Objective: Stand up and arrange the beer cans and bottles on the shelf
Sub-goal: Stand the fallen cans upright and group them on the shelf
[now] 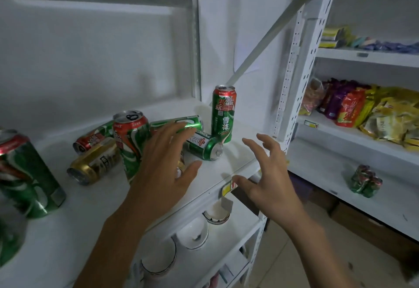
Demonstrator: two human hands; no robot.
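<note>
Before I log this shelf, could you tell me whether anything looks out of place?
Yes: several cans lie on their sides among upright ones, including a gold can, a green can and a red-topped can. Nothing looks spilled.

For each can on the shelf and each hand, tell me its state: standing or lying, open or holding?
Tall green can: upright, at the back.
Red-topped can: tilted, leaning among the others.
Gold can: lying on its side.
Small green can: lying on its side.
Long green can: lying, behind the left hand.
Big can at left: standing, tilted in view.
Left hand: open, reaching over the cans.
Right hand: open, holds nothing.
</note>
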